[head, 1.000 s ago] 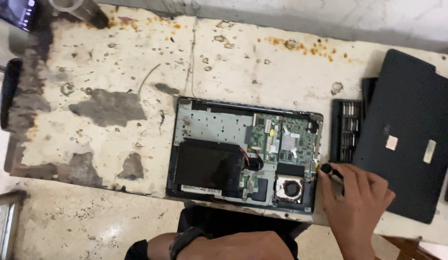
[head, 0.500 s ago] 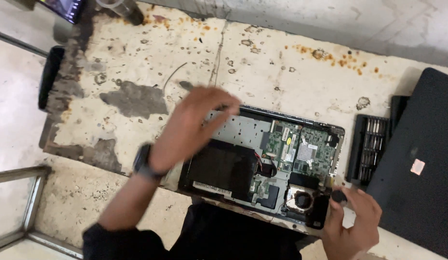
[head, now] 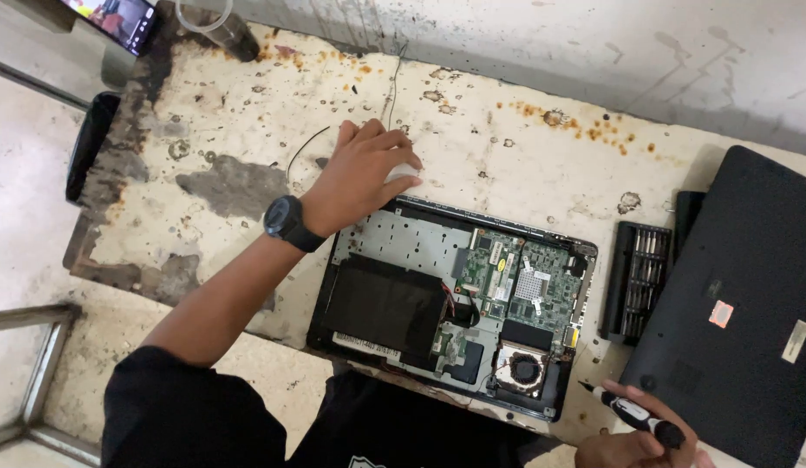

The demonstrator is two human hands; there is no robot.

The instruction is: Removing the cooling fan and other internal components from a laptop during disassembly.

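My left hand (head: pixel 364 173) lay curled over a small white object (head: pixel 401 171) on the stained bench (head: pixel 507 156), just beyond the far edge of the opened laptop (head: pixel 455 303) (its battery and fan were exposed). My right hand (head: pixel 633 446) gripped a black-and-white screwdriver (head: pixel 633 414) near the laptop's corner, beside the black bit case (head: pixel 635 279).

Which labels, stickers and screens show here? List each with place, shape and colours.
Phone screen: top left corner, lit, reddish picture.
Orange sticker: on black cover at right, small square.
Pale sticker: same cover, narrow rectangle.
White label strip: open laptop's front edge, long, thin.
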